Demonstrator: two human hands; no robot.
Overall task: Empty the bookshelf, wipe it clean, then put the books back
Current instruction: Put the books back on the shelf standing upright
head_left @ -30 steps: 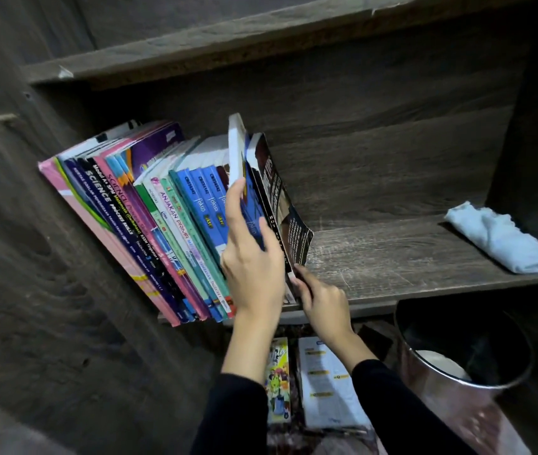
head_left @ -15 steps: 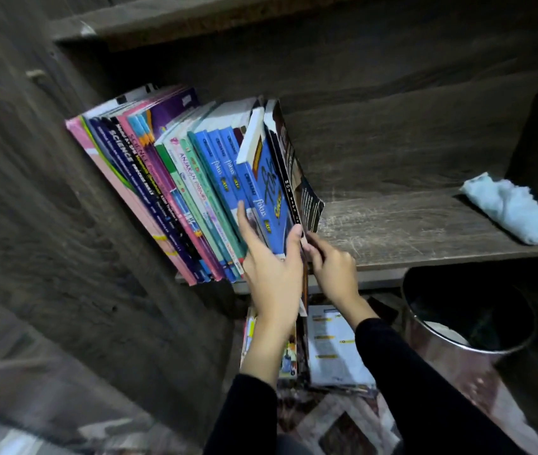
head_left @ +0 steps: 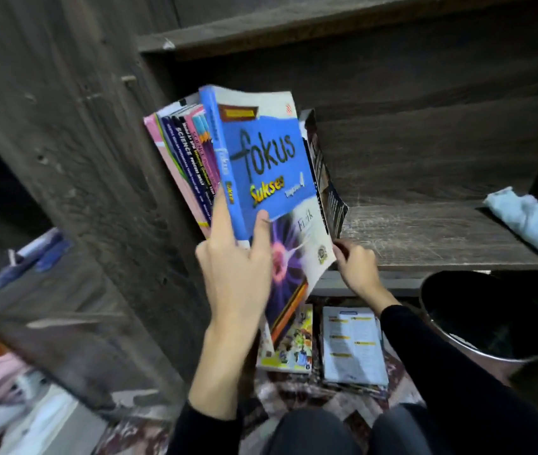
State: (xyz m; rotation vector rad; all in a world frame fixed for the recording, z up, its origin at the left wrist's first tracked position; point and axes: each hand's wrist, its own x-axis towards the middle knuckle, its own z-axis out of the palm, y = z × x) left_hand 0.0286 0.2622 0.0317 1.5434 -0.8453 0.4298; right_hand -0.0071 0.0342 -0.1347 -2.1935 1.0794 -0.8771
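My left hand (head_left: 234, 274) grips a blue "fokus Sukses" book (head_left: 264, 159) by its spine, thumb on the cover, and holds it lifted in front of the shelf. Behind it a row of leaning books (head_left: 182, 159) stands at the left end of the dark wooden shelf (head_left: 425, 238). A black-covered book (head_left: 326, 185) leans at the right end of the row. My right hand (head_left: 356, 267) sits at that book's lower edge by the shelf front, fingers curled; what it holds is hidden. A light blue cloth (head_left: 530, 221) lies at the shelf's right end.
Two stacks of books (head_left: 353, 346) lie on the patterned floor below the shelf, one with a colourful cover (head_left: 293, 343). A round metal bin (head_left: 484, 320) stands to the right under the shelf. The cabinet's side panel (head_left: 80, 159) rises on the left.
My left hand has pulled the blue book out of the row and raised it toward me. My right hand stays at the black book's lower edge. The view has shifted right.
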